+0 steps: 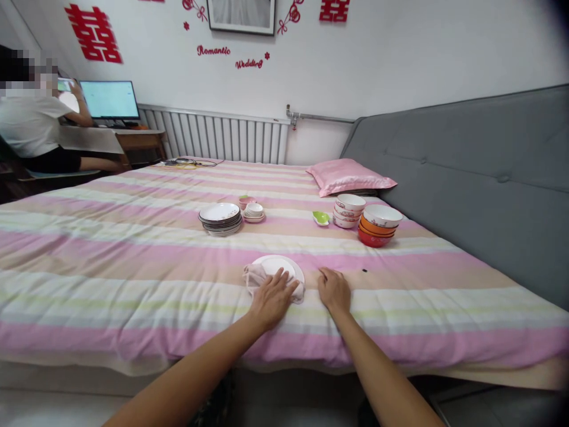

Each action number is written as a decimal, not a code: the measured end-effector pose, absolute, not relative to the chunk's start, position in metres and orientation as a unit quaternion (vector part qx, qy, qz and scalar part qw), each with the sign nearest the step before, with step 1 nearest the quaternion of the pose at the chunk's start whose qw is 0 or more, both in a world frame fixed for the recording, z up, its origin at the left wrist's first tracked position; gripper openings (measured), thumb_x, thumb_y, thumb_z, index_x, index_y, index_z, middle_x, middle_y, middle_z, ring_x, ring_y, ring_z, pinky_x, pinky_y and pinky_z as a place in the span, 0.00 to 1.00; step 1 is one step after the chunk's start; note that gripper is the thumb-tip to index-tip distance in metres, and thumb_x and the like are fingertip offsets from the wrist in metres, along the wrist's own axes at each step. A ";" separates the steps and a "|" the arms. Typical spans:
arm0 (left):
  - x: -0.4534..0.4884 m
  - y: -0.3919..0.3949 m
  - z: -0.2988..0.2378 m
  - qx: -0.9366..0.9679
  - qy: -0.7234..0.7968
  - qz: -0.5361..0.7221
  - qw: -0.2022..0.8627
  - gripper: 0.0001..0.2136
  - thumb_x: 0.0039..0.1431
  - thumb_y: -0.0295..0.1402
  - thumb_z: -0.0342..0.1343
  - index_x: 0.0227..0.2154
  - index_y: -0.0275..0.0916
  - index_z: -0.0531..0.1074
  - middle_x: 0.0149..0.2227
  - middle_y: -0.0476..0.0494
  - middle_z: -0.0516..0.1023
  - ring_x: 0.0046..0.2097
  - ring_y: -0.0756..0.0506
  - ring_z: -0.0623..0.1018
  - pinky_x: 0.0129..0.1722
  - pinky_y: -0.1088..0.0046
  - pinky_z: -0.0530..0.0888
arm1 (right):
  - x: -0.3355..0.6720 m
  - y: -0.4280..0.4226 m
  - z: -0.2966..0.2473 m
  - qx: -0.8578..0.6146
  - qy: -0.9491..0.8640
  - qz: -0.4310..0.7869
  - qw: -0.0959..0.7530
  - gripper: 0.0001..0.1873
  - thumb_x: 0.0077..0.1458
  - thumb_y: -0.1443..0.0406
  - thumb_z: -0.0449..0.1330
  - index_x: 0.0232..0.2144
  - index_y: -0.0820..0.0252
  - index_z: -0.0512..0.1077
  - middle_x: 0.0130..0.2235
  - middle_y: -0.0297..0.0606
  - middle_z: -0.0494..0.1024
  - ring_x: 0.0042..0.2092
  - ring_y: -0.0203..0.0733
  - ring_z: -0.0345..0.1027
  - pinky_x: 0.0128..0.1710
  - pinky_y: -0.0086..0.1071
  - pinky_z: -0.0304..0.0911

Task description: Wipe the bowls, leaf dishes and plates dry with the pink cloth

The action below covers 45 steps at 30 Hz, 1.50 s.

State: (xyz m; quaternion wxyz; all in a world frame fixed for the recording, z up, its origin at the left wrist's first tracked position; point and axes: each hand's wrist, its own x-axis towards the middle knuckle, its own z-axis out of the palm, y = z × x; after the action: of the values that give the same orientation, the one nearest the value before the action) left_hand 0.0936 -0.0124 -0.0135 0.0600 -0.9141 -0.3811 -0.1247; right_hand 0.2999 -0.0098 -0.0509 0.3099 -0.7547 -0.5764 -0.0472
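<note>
A white plate [281, 264] lies on the striped bedspread [133, 267] near the bed's front edge. A pale pink cloth [255, 276] is bunched over its near side. My left hand [272, 299] lies flat on the cloth and plate, fingers spread. My right hand [333, 289] rests on the bedspread just right of the plate, fingers loosely stretched, holding nothing.
Farther back stand a stack of plates [221, 218], small saucers [254, 212], a green dish [320, 218], patterned bowls [349, 210] and orange-red bowls [377, 226]. A pink pillow [349, 175] lies by the grey headboard [480, 178]. A seated person [33, 124] works at a desk far left.
</note>
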 end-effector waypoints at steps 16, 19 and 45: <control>0.142 0.033 0.001 -0.876 -0.468 -0.114 0.029 0.17 0.60 0.39 0.45 0.44 0.35 0.72 0.46 0.32 0.73 0.53 0.36 0.65 0.51 0.58 0.60 | 0.300 -0.010 -0.049 -0.753 -0.574 -0.041 0.319 0.18 0.56 0.68 0.49 0.44 0.58 0.74 0.47 0.37 0.77 0.50 0.41 0.65 0.51 0.30 0.56; 0.139 0.045 0.003 -0.863 -0.493 -0.113 0.022 0.18 0.61 0.39 0.43 0.44 0.35 0.73 0.45 0.32 0.73 0.52 0.36 0.65 0.50 0.59 0.60 | 0.300 -0.009 -0.049 -0.754 -0.573 -0.038 0.320 0.18 0.56 0.68 0.49 0.45 0.58 0.74 0.47 0.36 0.77 0.50 0.41 0.65 0.51 0.30 0.56; 0.053 0.045 -0.015 -0.771 -0.613 -0.164 0.042 0.22 0.64 0.43 0.38 0.48 0.36 0.71 0.47 0.37 0.73 0.50 0.38 0.68 0.53 0.60 0.59 | 0.300 -0.010 -0.049 -0.756 -0.570 -0.037 0.320 0.18 0.56 0.67 0.49 0.44 0.58 0.74 0.46 0.37 0.77 0.50 0.42 0.65 0.51 0.31 0.57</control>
State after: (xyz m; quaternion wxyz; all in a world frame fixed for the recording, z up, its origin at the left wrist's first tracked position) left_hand 0.0527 0.0454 -0.0147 0.0419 -0.7714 -0.6135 -0.1637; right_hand 0.3002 -0.0097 -0.0493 0.3204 -0.7560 -0.5695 -0.0374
